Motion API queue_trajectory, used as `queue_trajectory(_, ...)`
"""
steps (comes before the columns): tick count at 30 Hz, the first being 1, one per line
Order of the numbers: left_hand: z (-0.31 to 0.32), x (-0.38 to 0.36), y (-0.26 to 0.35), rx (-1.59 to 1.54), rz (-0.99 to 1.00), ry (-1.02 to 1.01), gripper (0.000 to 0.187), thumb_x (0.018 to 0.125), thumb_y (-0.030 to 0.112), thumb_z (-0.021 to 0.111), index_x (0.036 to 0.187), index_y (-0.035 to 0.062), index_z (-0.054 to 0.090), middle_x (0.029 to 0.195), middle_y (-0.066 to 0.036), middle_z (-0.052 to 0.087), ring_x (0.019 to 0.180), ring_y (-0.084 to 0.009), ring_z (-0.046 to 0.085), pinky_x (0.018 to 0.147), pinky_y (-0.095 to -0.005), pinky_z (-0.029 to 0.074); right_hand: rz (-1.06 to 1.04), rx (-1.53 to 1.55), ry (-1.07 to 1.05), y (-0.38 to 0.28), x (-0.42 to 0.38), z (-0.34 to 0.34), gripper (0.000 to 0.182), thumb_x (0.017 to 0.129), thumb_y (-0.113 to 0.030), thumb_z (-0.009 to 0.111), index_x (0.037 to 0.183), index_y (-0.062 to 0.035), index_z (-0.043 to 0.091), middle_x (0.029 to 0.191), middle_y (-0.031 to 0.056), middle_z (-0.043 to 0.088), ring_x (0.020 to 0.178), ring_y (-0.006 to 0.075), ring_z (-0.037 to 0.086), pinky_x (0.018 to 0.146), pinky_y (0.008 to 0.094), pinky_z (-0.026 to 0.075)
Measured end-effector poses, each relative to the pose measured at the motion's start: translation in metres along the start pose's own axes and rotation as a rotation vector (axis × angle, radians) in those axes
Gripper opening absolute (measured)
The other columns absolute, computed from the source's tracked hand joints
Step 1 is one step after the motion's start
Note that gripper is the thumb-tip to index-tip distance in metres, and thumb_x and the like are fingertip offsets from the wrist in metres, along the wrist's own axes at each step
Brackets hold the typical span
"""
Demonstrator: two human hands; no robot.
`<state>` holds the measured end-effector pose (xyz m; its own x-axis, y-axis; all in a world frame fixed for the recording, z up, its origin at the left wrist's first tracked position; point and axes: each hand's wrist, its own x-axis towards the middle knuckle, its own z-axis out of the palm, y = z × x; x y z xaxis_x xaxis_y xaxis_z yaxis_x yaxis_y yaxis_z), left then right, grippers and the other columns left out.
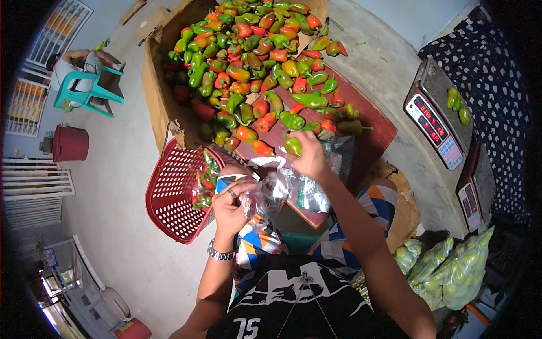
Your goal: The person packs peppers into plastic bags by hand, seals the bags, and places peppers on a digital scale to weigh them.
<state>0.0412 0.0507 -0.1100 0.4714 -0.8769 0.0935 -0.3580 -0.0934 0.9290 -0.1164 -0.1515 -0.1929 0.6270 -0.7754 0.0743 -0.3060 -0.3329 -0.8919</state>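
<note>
My left hand (230,208), with a ring and a wristwatch, is closed on a clear plastic bag (275,191) above my lap. To its right, my right hand (309,155) grips a green pepper (293,147) just above the bag's upper part. Beyond both hands, a big heap of green, red and orange peppers (248,68) lies in an open cardboard box and spills onto a dark red board (367,107). More clear plastic bags (313,195) lie on the board under my right forearm.
A red basket (175,198) with bagged peppers stands at the left. Digital scales (432,127) with green peppers are at the right, above filled bags (466,271). A person (84,65) sits on a green chair (70,93) at the far left, near a maroon bucket (70,143).
</note>
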Motion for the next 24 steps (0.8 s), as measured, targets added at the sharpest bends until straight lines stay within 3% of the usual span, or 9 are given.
queue_trajectory(1, 0.0, 0.0, 0.001, -0.001, 0.002, -0.001, 0.021, 0.079, -0.003, 0.073, 0.1, -0.0009, 0.077, 0.098, -0.01, 0.077, 0.092, -0.0202, 0.073, 0.084, -0.0302, 0.055, -0.161, -0.368, 0.051, -0.007, -0.003, 0.002, 0.05, 0.082, 0.0, 0.072, 0.13, -0.0045, 0.058, 0.128, 0.0189, 0.057, 0.113, 0.0368, 0.061, 0.096, 0.0437, 0.052)
queue_trajectory(2, 0.0, 0.0, 0.001, -0.001, 0.004, -0.002, 0.021, 0.079, -0.003, 0.073, 0.099, -0.001, 0.077, 0.098, -0.01, 0.077, 0.092, -0.0204, 0.073, 0.084, -0.0304, 0.055, -0.185, -0.393, 0.011, -0.012, -0.002, 0.003, 0.051, 0.081, -0.003, 0.072, 0.13, -0.0045, 0.057, 0.132, 0.0198, 0.05, 0.117, 0.0427, 0.058, 0.101, 0.0469, 0.05)
queue_trajectory(9, 0.0, -0.002, -0.002, -0.05, -0.016, 0.014, 0.022, 0.077, -0.003, 0.076, 0.098, -0.0012, 0.076, 0.097, -0.01, 0.077, 0.092, -0.0207, 0.073, 0.085, -0.0304, 0.055, -0.354, -0.176, 0.395, 0.005, 0.033, -0.007, 0.028, 0.083, 0.0, 0.068, 0.11, -0.0028, 0.063, 0.114, 0.0182, 0.06, 0.109, 0.0385, 0.063, 0.089, 0.0447, 0.054)
queue_trajectory(11, -0.001, -0.004, -0.008, -0.068, -0.02, 0.021, 0.022, 0.077, -0.003, 0.076, 0.098, -0.0009, 0.077, 0.097, -0.011, 0.077, 0.091, -0.0207, 0.073, 0.084, -0.03, 0.055, -0.486, -0.405, 0.645, 0.042, 0.074, -0.027, 0.024, 0.083, -0.004, 0.069, 0.107, -0.0045, 0.064, 0.109, 0.0167, 0.063, 0.106, 0.0389, 0.062, 0.091, 0.0458, 0.052)
queue_trajectory(13, 0.0, -0.004, -0.009, -0.072, -0.02, 0.022, 0.021, 0.077, -0.002, 0.076, 0.099, -0.0007, 0.077, 0.097, -0.011, 0.077, 0.091, -0.0206, 0.073, 0.083, -0.0296, 0.055, -0.277, -0.507, 0.671, 0.065, 0.115, -0.058, 0.026, 0.084, -0.009, 0.069, 0.11, -0.0077, 0.066, 0.109, 0.0156, 0.064, 0.106, 0.0391, 0.061, 0.094, 0.0474, 0.049)
queue_trajectory(15, 0.0, -0.001, -0.002, -0.059, -0.018, 0.015, 0.021, 0.078, -0.002, 0.076, 0.099, -0.0004, 0.077, 0.098, -0.011, 0.077, 0.091, -0.0206, 0.074, 0.083, -0.0292, 0.055, -0.194, -0.501, 0.643, 0.076, 0.146, -0.076, 0.037, 0.082, -0.018, 0.075, 0.116, -0.0084, 0.066, 0.109, 0.0162, 0.064, 0.108, 0.0387, 0.059, 0.097, 0.0515, 0.046)
queue_trajectory(18, 0.004, 0.0, -0.001, -0.032, -0.005, 0.014, 0.02, 0.079, -0.001, 0.075, 0.099, 0.0006, 0.077, 0.098, -0.011, 0.077, 0.092, -0.0202, 0.074, 0.082, -0.0292, 0.056, 0.085, -0.804, 0.337, 0.074, 0.179, -0.078, 0.054, 0.075, -0.025, 0.081, 0.123, -0.0093, 0.064, 0.111, 0.0164, 0.064, 0.112, 0.0374, 0.058, 0.098, 0.056, 0.046)
queue_trajectory(21, 0.003, 0.0, -0.006, -0.027, -0.004, 0.013, 0.02, 0.08, -0.001, 0.075, 0.1, 0.0008, 0.077, 0.098, -0.01, 0.077, 0.09, -0.019, 0.073, 0.081, -0.0291, 0.055, 0.017, -0.909, 0.274, 0.077, 0.185, -0.086, 0.066, 0.068, -0.03, 0.086, 0.126, -0.0105, 0.061, 0.116, 0.0178, 0.065, 0.11, 0.0373, 0.06, 0.099, 0.059, 0.044)
queue_trajectory(24, 0.003, 0.002, -0.002, -0.035, -0.035, -0.005, 0.019, 0.08, -0.001, 0.075, 0.099, 0.0006, 0.077, 0.098, -0.01, 0.076, 0.089, -0.0187, 0.072, 0.08, -0.0289, 0.054, -0.095, -0.733, 0.153, 0.084, 0.186, -0.1, 0.066, 0.071, -0.033, 0.087, 0.127, -0.0139, 0.06, 0.116, 0.0202, 0.065, 0.101, 0.0312, 0.063, 0.092, 0.0495, 0.051)
